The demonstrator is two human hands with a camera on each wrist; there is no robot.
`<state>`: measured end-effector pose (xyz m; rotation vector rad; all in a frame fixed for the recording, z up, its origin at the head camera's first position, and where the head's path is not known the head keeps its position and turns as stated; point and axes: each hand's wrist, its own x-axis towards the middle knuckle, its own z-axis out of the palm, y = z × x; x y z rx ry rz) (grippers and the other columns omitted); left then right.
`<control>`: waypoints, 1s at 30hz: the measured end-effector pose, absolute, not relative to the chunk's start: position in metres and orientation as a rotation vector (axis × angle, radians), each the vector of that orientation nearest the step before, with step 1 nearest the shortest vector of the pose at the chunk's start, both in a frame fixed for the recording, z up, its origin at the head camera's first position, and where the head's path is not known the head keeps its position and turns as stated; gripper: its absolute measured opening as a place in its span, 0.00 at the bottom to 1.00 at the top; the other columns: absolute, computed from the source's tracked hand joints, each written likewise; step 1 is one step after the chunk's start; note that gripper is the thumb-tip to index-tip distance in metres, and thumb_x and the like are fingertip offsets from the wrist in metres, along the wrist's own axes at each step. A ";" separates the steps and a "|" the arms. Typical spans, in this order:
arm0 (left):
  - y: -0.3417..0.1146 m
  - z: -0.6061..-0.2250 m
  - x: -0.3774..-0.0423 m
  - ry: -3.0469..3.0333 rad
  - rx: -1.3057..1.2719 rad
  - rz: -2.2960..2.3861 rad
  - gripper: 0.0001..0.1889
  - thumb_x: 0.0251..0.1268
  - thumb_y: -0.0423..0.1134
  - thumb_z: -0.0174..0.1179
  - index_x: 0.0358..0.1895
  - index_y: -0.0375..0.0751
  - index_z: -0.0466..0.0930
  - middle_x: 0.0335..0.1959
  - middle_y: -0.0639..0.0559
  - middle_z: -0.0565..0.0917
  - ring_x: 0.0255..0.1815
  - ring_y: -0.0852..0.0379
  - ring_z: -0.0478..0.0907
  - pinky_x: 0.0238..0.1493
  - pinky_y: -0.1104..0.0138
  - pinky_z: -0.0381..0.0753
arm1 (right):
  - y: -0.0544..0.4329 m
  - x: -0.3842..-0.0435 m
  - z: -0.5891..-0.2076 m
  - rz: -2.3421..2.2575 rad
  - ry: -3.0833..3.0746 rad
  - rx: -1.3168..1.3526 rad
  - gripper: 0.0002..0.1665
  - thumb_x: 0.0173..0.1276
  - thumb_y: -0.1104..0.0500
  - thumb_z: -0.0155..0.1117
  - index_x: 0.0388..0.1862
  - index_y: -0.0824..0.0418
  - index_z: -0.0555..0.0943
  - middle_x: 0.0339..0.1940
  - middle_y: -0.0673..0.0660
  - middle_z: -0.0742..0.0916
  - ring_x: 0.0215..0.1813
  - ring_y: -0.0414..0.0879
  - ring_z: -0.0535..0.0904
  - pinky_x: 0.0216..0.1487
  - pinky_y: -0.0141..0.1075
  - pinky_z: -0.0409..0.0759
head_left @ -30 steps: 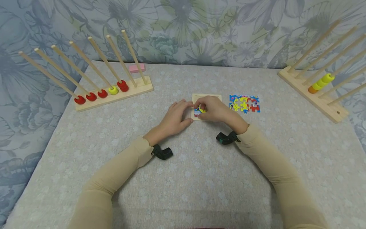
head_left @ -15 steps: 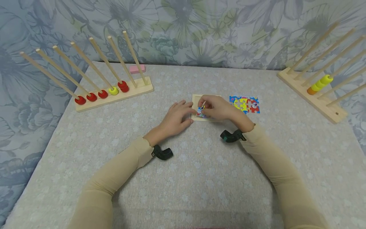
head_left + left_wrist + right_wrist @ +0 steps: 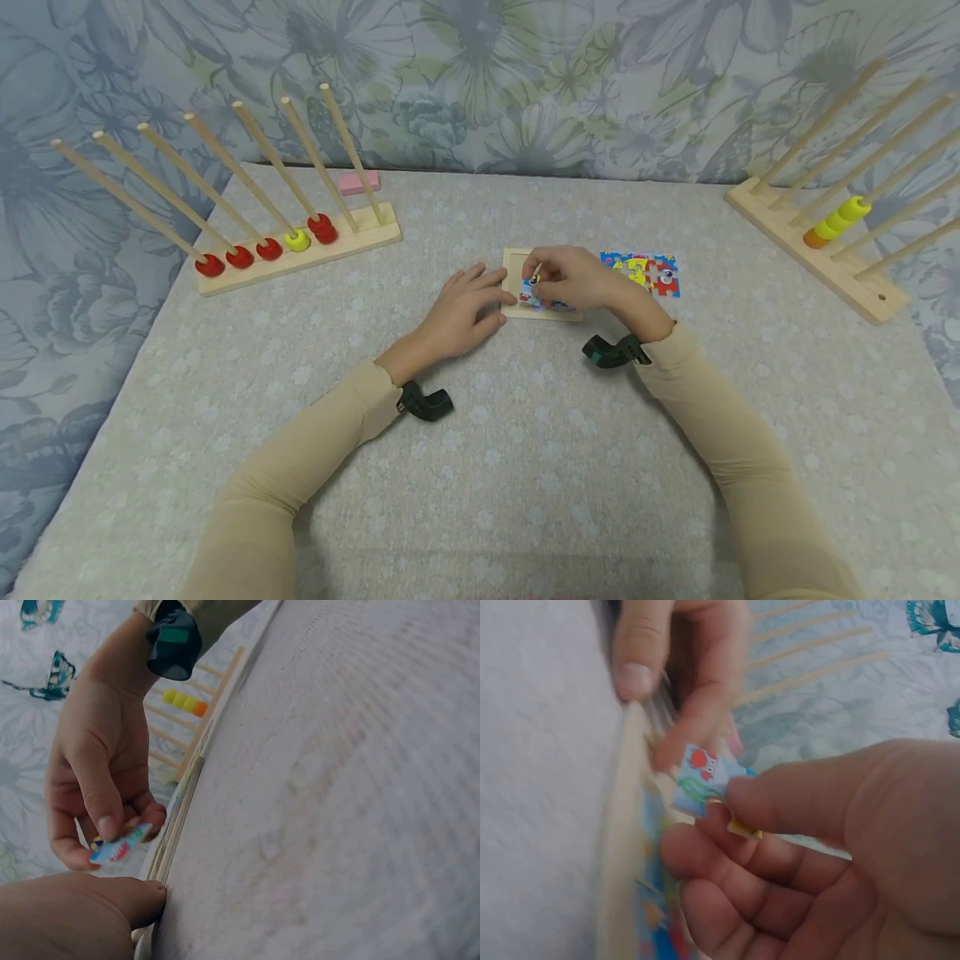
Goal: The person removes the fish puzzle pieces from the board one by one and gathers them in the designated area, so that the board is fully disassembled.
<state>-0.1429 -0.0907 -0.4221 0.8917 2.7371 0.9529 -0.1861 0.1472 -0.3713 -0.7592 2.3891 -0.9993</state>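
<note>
My right hand [image 3: 573, 279] pinches a small jigsaw puzzle piece [image 3: 697, 780] between thumb and fingers. The piece is light blue with a red crab, green weed and a bit of yellow; in the left wrist view it is tilted above the wooden puzzle tray [image 3: 540, 316]. Other coloured pieces show in the tray, partly hidden by my right hand. My left hand [image 3: 465, 312] lies with fingers spread at the tray's left edge, thumb near its lower left corner. To the right of the tray, joined puzzle pieces [image 3: 663, 275] lie on the table, partly behind my right hand.
A wooden peg stand [image 3: 300, 257] with red and yellow beads stands at the back left, a pink block [image 3: 358, 182] behind it. Another peg stand [image 3: 825, 258] with yellow and orange beads is at the right. A flower-patterned wall borders the table's back.
My right hand has drawn the crab piece back from the tray's left side and shifted slightly right, uncovering more of the tray's left part. My left hand stays nearly still.
</note>
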 end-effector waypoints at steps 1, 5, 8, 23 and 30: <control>-0.091 -0.422 -0.143 2.736 0.891 0.955 0.15 0.73 0.40 0.59 0.59 0.44 0.84 0.77 0.40 0.69 0.82 0.32 0.55 0.79 0.34 0.48 | 0.151 -0.186 -0.370 -1.007 2.395 -0.765 0.08 0.73 0.67 0.58 0.49 0.63 0.79 0.31 0.60 0.87 0.31 0.49 0.84 0.33 0.36 0.77; -0.090 -0.422 -0.142 2.729 0.881 0.956 0.16 0.73 0.39 0.59 0.59 0.44 0.84 0.78 0.40 0.68 0.82 0.33 0.54 0.80 0.35 0.47 | 0.172 -0.184 -0.363 -1.049 2.432 -0.720 0.08 0.73 0.67 0.58 0.49 0.64 0.79 0.33 0.62 0.86 0.33 0.52 0.86 0.36 0.35 0.82; -0.090 -0.423 -0.142 2.733 0.873 0.952 0.16 0.73 0.39 0.59 0.59 0.44 0.84 0.78 0.41 0.68 0.83 0.33 0.54 0.80 0.36 0.46 | 0.190 -0.179 -0.360 -1.059 2.476 -0.630 0.08 0.73 0.67 0.58 0.49 0.63 0.79 0.33 0.62 0.84 0.32 0.51 0.86 0.35 0.34 0.83; -0.090 -0.423 -0.142 2.731 0.861 0.946 0.16 0.73 0.40 0.59 0.59 0.44 0.84 0.78 0.41 0.68 0.83 0.34 0.54 0.81 0.37 0.45 | 0.237 -0.142 -0.374 -0.934 2.613 -0.193 0.20 0.68 0.62 0.66 0.57 0.64 0.76 0.28 0.55 0.87 0.27 0.39 0.81 0.33 0.32 0.75; -0.089 -0.423 -0.142 2.734 0.857 0.952 0.16 0.72 0.39 0.59 0.59 0.44 0.84 0.78 0.41 0.68 0.83 0.34 0.54 0.81 0.37 0.45 | 0.236 -0.136 -0.382 -1.023 2.635 -0.174 0.19 0.68 0.63 0.68 0.55 0.67 0.78 0.26 0.57 0.87 0.24 0.41 0.81 0.29 0.31 0.74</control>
